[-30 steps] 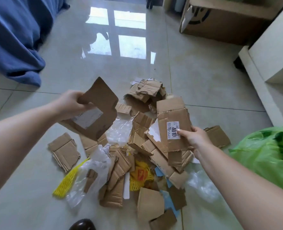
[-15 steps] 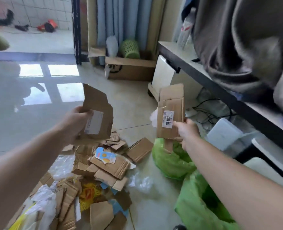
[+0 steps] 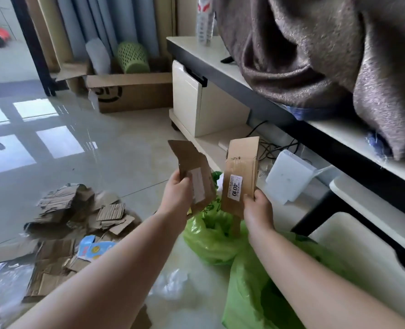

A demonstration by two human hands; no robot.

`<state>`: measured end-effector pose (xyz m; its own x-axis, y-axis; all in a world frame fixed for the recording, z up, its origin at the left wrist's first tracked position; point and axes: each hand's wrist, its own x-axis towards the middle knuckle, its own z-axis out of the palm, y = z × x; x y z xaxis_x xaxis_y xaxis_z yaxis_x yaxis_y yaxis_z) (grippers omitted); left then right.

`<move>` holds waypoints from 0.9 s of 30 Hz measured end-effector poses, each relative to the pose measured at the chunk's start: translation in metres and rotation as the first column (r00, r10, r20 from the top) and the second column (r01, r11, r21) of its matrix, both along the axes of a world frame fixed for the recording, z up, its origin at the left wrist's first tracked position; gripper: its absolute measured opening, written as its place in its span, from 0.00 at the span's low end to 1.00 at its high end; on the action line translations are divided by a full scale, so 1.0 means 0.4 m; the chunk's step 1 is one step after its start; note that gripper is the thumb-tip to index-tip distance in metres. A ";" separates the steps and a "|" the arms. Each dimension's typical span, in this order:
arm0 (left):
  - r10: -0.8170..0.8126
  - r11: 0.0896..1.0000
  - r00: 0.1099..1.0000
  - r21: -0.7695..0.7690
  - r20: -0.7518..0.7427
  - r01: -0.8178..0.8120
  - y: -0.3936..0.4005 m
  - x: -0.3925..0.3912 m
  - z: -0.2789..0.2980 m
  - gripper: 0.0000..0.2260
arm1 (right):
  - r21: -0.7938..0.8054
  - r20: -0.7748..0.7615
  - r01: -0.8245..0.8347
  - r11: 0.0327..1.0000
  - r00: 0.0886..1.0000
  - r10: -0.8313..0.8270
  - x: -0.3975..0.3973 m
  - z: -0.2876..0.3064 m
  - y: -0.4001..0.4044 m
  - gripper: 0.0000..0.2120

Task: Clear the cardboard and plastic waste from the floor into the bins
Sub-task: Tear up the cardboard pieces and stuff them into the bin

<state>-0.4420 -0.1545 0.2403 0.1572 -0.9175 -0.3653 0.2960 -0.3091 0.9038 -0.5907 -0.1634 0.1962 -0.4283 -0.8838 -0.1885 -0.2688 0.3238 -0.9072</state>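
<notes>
My left hand (image 3: pixel 176 194) grips a torn brown cardboard piece (image 3: pixel 192 162) with a pale label. My right hand (image 3: pixel 258 207) holds a taller cardboard piece (image 3: pixel 241 172) bearing a white "4010" sticker. Both pieces hang upright above a green plastic bag (image 3: pixel 211 238) on the floor. A second green bag (image 3: pixel 256 293) lies nearer to me at the lower right. On the left, a heap of torn cardboard scraps (image 3: pixel 61 224) covers the tiles, with a blue printed card (image 3: pixel 93 249) and clear plastic film (image 3: pixel 170 283) among it.
A long low cabinet (image 3: pixel 279 110) with a brown cloth (image 3: pixel 327 55) draped over it runs along the right. A white box (image 3: pixel 287 176) and cables sit under it. An open cardboard box (image 3: pixel 130 91) and a green basket (image 3: pixel 132 57) stand by the curtains at the back.
Both hands have carried their cardboard pieces to the right, away from the heap. They now hang close together over the green bag, and my view has turned right.
</notes>
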 end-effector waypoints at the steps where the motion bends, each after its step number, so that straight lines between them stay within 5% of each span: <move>1: -0.011 1.000 1.000 -0.009 -0.007 0.011 -0.017 -0.022 -0.018 0.11 | -0.002 0.004 -0.002 1.000 1.000 0.002 -0.002 -0.018 -0.008 0.07; 7: -0.204 0.975 0.978 -0.081 0.034 0.206 -0.087 -0.107 -0.125 0.12 | -0.050 0.048 -0.120 0.992 0.991 0.122 -0.009 -0.101 -0.053 0.12; 11: -0.287 0.958 0.952 0.014 0.107 0.287 -0.100 -0.129 -0.198 0.17 | 0.102 0.064 -0.264 0.959 0.964 0.259 0.000 -0.148 -0.067 0.11; 15: -0.338 0.941 0.935 0.041 0.109 0.336 -0.099 -0.130 -0.217 0.24 | 0.169 0.168 -0.245 0.955 0.961 0.217 0.010 -0.146 -0.085 0.11; 18: -0.252 0.967 0.960 0.011 0.122 0.253 -0.097 -0.095 -0.206 0.35 | 0.170 -0.006 -0.183 0.968 0.982 0.187 0.005 -0.111 -0.076 0.25; 21: -0.207 0.977 0.966 -0.019 0.152 0.213 -0.072 -0.033 -0.171 0.30 | 0.015 -0.030 -0.137 0.991 0.990 0.137 0.005 -0.069 -0.034 0.28; 27: -0.038 0.999 0.978 0.008 0.207 0.037 0.035 0.164 -0.118 0.16 | -0.293 0.091 -0.262 0.919 0.950 0.300 0.099 -0.014 0.076 0.17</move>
